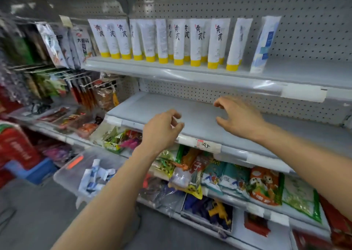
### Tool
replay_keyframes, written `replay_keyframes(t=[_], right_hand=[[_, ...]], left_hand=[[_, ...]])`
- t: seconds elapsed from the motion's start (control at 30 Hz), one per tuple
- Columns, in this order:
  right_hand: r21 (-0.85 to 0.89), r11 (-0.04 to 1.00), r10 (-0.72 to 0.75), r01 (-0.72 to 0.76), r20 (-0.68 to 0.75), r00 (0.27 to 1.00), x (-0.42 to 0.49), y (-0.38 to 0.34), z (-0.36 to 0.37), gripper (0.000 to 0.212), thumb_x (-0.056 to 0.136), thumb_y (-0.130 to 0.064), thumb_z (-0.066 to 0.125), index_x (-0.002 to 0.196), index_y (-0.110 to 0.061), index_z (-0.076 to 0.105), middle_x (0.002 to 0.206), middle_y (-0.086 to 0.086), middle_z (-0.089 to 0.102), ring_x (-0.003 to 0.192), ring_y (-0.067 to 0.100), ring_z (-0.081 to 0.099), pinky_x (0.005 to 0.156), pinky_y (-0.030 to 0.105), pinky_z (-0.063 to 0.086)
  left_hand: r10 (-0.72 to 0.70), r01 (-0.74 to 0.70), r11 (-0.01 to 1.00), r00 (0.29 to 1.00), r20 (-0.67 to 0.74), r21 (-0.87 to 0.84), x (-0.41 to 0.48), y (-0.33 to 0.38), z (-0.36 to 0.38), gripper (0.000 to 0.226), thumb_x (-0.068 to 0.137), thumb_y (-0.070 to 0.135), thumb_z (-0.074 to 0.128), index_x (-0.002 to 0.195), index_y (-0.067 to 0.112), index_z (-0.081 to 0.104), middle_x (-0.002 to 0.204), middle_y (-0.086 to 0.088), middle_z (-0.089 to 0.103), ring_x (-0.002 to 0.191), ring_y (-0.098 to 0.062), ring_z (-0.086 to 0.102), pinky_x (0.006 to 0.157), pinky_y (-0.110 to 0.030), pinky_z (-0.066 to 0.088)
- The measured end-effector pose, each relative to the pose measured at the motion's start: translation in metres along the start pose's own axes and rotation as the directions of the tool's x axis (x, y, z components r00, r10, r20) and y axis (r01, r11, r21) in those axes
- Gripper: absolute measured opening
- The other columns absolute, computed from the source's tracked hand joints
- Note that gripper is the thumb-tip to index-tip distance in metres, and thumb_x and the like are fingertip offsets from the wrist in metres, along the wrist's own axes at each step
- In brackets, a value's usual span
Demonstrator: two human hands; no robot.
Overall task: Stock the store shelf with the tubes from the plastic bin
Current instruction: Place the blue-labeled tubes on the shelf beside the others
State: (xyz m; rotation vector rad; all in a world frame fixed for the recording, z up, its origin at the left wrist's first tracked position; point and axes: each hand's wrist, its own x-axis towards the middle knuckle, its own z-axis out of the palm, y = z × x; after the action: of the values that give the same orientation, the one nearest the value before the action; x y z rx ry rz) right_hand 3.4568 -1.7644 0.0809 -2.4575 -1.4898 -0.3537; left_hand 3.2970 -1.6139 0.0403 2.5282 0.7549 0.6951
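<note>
Hovering over smooth grey shelf (198, 116): left hand (162, 129), right hand (240, 118), fingers loosely curled, empty; white tubes (179, 40) above.

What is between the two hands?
Nothing but bare grey shelf lies between the left hand and the right hand, as the head view shows. Neither hand holds anything.

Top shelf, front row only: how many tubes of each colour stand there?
Yellow-capped white tubes: 10 (more stand behind, partly hidden, not counted)
Blue-and-white tube: 1
Total: 11
</note>
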Motion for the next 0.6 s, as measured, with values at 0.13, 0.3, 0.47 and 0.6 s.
replay_keyframes(t=[0.13, 0.3, 0.47, 0.6], right_hand=[[0.032, 0.996, -0.086, 0.084, 0.094, 0.992, 0.023, -0.05, 0.041, 0.043, 0.09, -0.038, 0.056, 0.13, -0.023, 0.047, 0.136, 0.0, 0.05, 0.12, 0.021, 0.05, 0.096, 0.041, 0.045], [0.113, 0.977, -0.198, 0.18, 0.177, 0.964, 0.078, -0.131, 0.111, 0.043, 0.091, -0.048, 0.053, 0.127, -0.024, 0.049, 0.131, -0.001, 0.054, 0.114, 0.021, 0.053, 0.087, 0.037, 0.045], [0.254, 0.95, -0.262, 0.183, 0.325, 0.909, 0.149, -0.223, 0.208, 0.034, 0.089, -0.044, 0.054, 0.114, -0.021, 0.054, 0.118, 0.001, 0.059, 0.104, 0.023, 0.057, 0.078, 0.035, 0.047], [0.317, 0.942, -0.262, 0.107, 0.501, 0.824, 0.195, -0.286, 0.306, 0.031, 0.089, -0.041, 0.055, 0.113, -0.021, 0.053, 0.117, -0.001, 0.059, 0.102, 0.023, 0.057, 0.079, 0.036, 0.049]], left_hand=[[-0.136, 0.132, 0.989, 0.989, 0.052, 0.074, -0.017, -0.08, -0.02, 0.036, 0.09, 0.038, 0.059, 0.122, 0.023, 0.053, 0.096, 0.007, 0.068, 0.092, -0.02, 0.063, 0.079, -0.039, 0.053], [-0.318, 0.314, 0.947, 0.946, 0.066, 0.06, -0.018, -0.19, -0.044, 0.035, 0.092, 0.041, 0.058, 0.119, 0.018, 0.055, 0.098, 0.004, 0.066, 0.09, -0.021, 0.061, 0.075, -0.034, 0.05], [-0.519, 0.52, 0.854, 0.845, 0.128, 0.021, -0.006, -0.32, -0.057, 0.036, 0.092, 0.041, 0.059, 0.119, 0.018, 0.057, 0.088, 0.011, 0.06, 0.088, -0.02, 0.063, 0.075, -0.033, 0.052], [-0.657, 0.666, 0.745, 0.721, 0.219, 0.044, 0.007, -0.426, -0.046, 0.034, 0.093, 0.035, 0.059, 0.121, 0.016, 0.058, 0.095, 0.004, 0.061, 0.079, -0.013, 0.057, 0.072, -0.022, 0.039]])
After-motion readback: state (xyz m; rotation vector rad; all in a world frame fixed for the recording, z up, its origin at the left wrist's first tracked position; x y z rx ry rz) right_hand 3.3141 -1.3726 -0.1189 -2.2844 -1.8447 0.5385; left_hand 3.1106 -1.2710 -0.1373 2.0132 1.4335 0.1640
